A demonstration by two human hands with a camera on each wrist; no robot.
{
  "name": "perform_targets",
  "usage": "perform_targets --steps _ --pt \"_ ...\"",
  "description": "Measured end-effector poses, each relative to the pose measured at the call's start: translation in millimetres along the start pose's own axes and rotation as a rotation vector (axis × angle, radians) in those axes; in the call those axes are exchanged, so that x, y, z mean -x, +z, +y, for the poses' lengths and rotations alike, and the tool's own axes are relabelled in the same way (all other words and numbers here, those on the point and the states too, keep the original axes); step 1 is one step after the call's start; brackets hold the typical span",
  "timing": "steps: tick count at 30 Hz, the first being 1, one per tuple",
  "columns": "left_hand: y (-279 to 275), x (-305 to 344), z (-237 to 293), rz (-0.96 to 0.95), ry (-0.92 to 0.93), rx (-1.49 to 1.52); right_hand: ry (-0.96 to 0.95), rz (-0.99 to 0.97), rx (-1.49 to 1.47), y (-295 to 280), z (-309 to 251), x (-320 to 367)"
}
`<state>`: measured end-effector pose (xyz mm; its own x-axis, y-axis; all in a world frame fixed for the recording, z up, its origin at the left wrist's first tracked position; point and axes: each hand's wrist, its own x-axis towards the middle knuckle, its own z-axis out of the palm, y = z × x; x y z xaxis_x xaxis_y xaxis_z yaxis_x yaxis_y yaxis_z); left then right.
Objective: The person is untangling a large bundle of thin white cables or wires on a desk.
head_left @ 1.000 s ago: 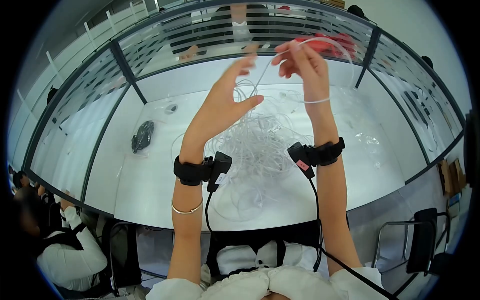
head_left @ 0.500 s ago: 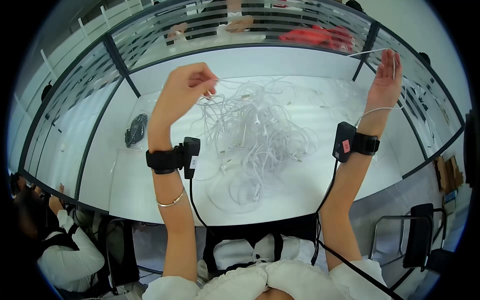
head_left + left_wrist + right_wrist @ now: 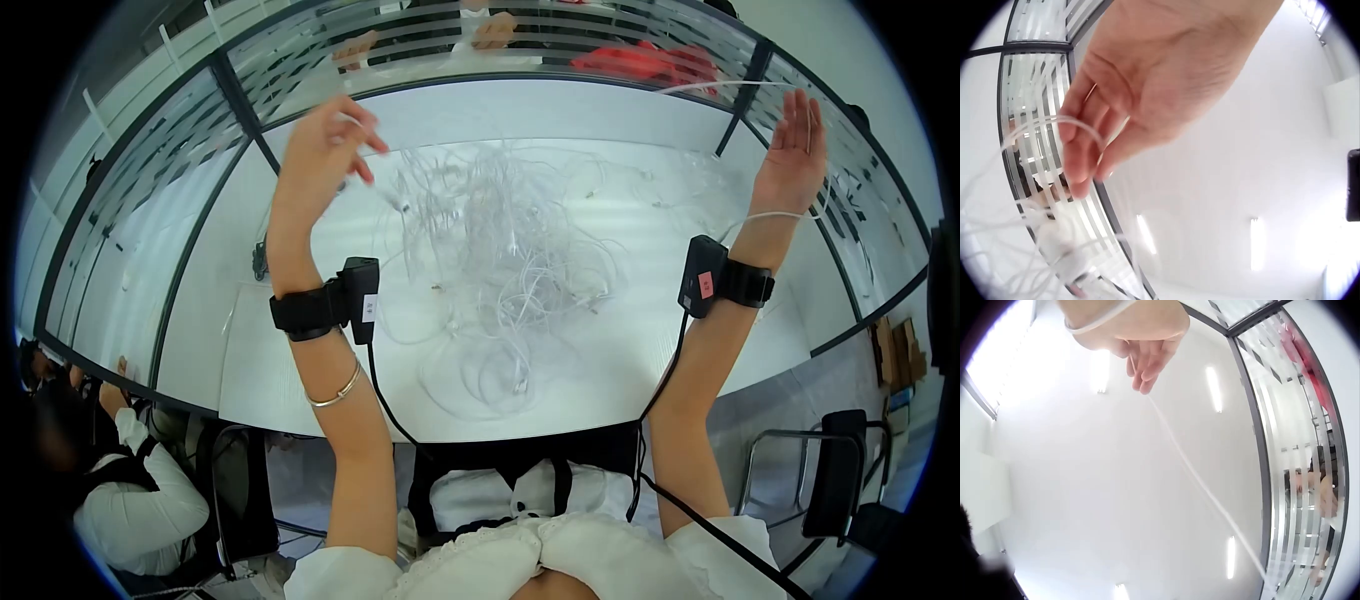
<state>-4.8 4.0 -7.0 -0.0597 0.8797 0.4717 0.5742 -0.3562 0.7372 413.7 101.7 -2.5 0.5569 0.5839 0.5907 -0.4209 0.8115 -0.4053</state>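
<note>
A large tangle of thin white cables (image 3: 510, 250) lies on the white table, with metal plug ends among the loops. My left hand (image 3: 325, 150) is raised above the table's left side. In the left wrist view a blurred length of cable (image 3: 1069, 120) runs between its thumb and fingers, which pinch it. Beyond the right side of the heap, my right hand (image 3: 792, 160) is held high, palm showing. It holds a white cable (image 3: 1197, 478) that stretches from the fingertips in the right wrist view. Part of the cable loops across the right wrist.
Low partitions with striped glass (image 3: 500, 45) enclose the table. A black bundle (image 3: 260, 260) lies at the left, partly behind my forearm. Clear plastic bags (image 3: 700, 175) lie at the back right. A chair (image 3: 840, 470) stands right; a seated person (image 3: 150, 500) is at left.
Both hands have moved apart from near the middle, left hand to the left, right hand far right with its cable. Some strands on the heap's left side have lifted and blurred.
</note>
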Motion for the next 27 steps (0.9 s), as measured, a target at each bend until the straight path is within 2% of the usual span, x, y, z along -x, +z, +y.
perform_targets --steps 3,6,8,10,11,14,15,18,19,23,24,26,27 --pt "3.2 2.1 -6.8 -0.492 -0.173 -0.153 0.050 -0.109 0.035 7.7 6.0 5.0" --pt "18.6 13.3 -2.0 -0.433 0.073 -0.363 0.096 -0.248 0.043 34.1 10.2 25.8" --pt "20.3 12.2 2.1 -0.492 0.188 -0.277 0.124 -0.393 0.095 52.6 5.2 40.4" --pt "21.9 14.5 19.6 -0.572 0.302 -0.198 0.124 -0.400 0.100 66.4 -0.8 48.2" --pt "23.3 13.7 19.5 -0.622 0.293 -0.077 0.128 -0.402 0.105 68.9 -3.4 51.2" --pt "20.7 5.0 13.9 -0.653 0.056 -0.079 0.094 -0.480 -0.028 63.6 -10.5 51.3" --pt "20.4 4.6 9.6 -0.662 0.105 -0.112 0.086 -0.422 0.018 64.5 -10.8 51.2" --pt "19.2 1.7 10.2 -0.829 0.042 -0.078 0.076 -0.378 0.135 62.9 1.9 50.5" --pt "20.7 2.0 7.0 -0.812 0.043 -0.025 0.116 -0.380 0.129 61.4 6.0 50.3" --pt "22.1 -2.3 3.3 -0.515 0.021 0.083 0.150 -0.450 0.186 68.6 25.0 61.4" --pt "22.0 -2.6 4.1 -0.440 0.027 0.107 0.202 -0.549 0.149 67.2 33.2 64.4" --pt "23.3 -3.3 9.4 -0.292 0.039 0.152 0.366 -0.732 0.266 77.7 47.0 80.2" --pt "23.9 -3.9 13.3 -0.244 0.061 0.175 0.382 -0.808 0.337 84.6 56.0 93.8"
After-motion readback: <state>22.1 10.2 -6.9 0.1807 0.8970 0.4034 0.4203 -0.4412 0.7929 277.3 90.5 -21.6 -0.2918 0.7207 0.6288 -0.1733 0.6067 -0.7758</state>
